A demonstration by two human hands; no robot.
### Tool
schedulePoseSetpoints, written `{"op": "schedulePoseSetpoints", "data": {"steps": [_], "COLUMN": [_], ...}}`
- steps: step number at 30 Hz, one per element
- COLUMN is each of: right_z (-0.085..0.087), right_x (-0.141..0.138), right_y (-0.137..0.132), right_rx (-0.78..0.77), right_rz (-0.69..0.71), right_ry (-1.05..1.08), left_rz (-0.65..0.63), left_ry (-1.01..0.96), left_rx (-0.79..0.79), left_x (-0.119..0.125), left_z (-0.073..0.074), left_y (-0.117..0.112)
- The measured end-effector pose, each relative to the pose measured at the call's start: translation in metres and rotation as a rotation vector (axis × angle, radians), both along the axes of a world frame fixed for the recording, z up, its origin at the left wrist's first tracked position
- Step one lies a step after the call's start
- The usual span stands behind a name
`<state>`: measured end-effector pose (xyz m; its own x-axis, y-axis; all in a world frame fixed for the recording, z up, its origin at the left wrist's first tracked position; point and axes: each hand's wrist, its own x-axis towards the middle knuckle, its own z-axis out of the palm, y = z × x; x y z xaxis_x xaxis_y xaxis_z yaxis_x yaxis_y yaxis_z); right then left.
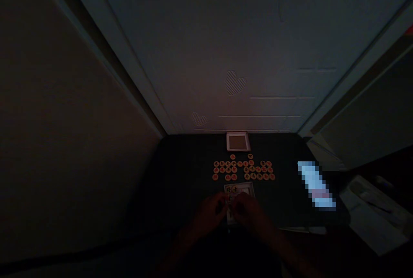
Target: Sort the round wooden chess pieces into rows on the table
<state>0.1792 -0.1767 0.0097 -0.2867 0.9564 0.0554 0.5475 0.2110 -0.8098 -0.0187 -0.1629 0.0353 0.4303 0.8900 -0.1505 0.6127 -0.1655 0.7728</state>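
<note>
Below the middle of the dim view stands a small white box point(253, 188), with round Chinese chess pieces point(234, 189) inside. My left hand point(211, 210) is over the box's left side, its fingers curled together at the tips. From the other side my right hand point(248, 210) reaches over the box, fingers also bent inward and close to the left fingertips. Whatever either hand pinches is too dark to make out. Beyond the box, several round wooden pieces point(253, 176) with red or dark characters lie in rows in two groups.
A shallow white tray or lid point(238, 142) rests at the back of the dark table point(180, 170), near the pale wall panel point(206, 75). To the right glows a blurred-out bright screen point(316, 185). Papers point(374, 226) lie beyond the table's right edge.
</note>
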Motion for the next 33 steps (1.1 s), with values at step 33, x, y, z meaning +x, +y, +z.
{"op": "schedulePoseSetpoints", "data": {"steps": [33], "right_z": [-0.003], "right_x": [-0.005], "right_y": [-0.004], "right_rx": [0.020], "right_rz": [0.004], "right_ry": [-0.037], "left_rz": [0.002], "left_ry": [-0.027], "left_rx": [-0.017], "left_x": [0.001], "left_z": [-0.002], "left_y": [0.001]}}
